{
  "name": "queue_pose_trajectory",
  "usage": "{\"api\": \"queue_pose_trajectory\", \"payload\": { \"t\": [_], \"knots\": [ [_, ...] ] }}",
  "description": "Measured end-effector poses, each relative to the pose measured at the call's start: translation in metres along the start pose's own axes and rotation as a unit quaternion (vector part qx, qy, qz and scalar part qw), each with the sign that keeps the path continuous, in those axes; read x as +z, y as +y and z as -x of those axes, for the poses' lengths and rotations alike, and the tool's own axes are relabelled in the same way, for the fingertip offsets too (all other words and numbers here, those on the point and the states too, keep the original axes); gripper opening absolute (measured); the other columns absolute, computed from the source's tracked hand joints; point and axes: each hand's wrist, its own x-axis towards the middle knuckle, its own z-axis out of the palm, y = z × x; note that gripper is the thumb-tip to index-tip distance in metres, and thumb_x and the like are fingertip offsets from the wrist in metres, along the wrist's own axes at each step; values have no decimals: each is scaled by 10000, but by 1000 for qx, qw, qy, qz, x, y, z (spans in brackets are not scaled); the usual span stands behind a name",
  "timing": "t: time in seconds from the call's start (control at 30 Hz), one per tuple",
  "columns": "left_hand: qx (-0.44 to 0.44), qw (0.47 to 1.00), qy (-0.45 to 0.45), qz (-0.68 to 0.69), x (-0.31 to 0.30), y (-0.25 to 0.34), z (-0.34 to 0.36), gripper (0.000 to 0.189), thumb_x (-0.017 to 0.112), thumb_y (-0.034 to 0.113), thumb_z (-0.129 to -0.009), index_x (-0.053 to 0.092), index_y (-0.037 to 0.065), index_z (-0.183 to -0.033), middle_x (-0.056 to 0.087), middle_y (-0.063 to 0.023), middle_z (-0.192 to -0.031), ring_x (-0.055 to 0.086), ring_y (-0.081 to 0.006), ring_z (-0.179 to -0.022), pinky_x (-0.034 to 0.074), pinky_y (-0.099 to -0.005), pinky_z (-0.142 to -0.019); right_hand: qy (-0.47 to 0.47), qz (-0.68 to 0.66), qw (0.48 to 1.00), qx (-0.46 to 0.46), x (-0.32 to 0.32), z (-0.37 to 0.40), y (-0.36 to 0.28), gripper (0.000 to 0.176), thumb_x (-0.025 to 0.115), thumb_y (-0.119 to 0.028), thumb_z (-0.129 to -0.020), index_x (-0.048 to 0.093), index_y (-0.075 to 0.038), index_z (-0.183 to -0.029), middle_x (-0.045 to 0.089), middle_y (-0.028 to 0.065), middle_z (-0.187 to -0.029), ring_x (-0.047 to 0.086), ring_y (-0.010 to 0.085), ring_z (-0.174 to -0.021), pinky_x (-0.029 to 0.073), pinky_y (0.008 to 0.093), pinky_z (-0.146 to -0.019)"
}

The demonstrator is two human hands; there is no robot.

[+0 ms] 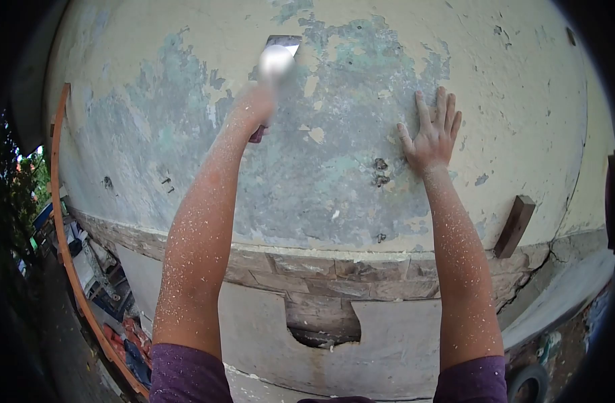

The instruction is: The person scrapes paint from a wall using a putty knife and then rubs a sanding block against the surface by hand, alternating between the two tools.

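Scraper: upper centre of the frame, its flat metal blade (285, 43) pointing up over the wall; a pale blur covers its middle, so whether the edge touches is unclear.
Handling: the scraper (258, 133) looks light, with a thin, stiff blade; dust could make the grip a little slippery.
Where to hold: around the dark reddish handle, clear of the blade's edge.
Left hand: (255, 102) closed around that handle, whose butt shows below the fist; the fingers are partly blurred.
Right hand: (433, 142) right of centre, empty, spread flat against the wall, well apart from the left.
Wall: (348, 134) cream paint surrounding a ragged grey-green patch, seemingly hard and brittle at the flaking edges.
Forearms: speckled with pale flecks.
Ledge and below: stone band (371, 270) across lower centre, notched pale board (395, 342) beneath.
Right side: wooden block (514, 226) standing tilted by the ledge.
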Motion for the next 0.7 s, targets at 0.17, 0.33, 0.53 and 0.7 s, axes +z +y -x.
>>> {"api": "queue_pose_trajectory", "payload": {
  "t": [0.17,0.33,0.53,0.7],
  "knots": [
    [17,995,-25,97,-4,63,-27,627,324,584,-943,492,40,-681,444,-37,-533,473,-178,-424,443,-366,-442,-11,18,1000,-2,0,-2,-1,683,482,-552,-852,316,-261,-1447,83,95,-1557,6,296,-1440,10,494,-1154],
    [14,999,-45,-15,34,15,21,732,323,552,-953,602,-104,-783,609,-208,-678,651,-283,-593,505,-412,-538,-4,3,1000,1,3,2,2,682,489,-552,-842,318,-284,-1445,88,87,-1559,12,288,-1441,10,488,-1156],
    [52,997,-22,-45,51,10,35,754,268,563,-957,639,-85,-855,643,-215,-709,654,-339,-641,507,-456,-624,-18,2,1000,12,0,2,-2,687,494,-551,-838,312,-292,-1448,85,87,-1560,6,287,-1442,8,487,-1155],
    [-17,997,-74,-6,12,85,-7,718,242,535,-971,625,-42,-782,585,-159,-607,611,-298,-539,487,-460,-544,-21,6,1000,6,-1,-1,0,697,499,-551,-835,306,-286,-1450,89,95,-1558,7,296,-1441,8,489,-1155]
  ]
}}
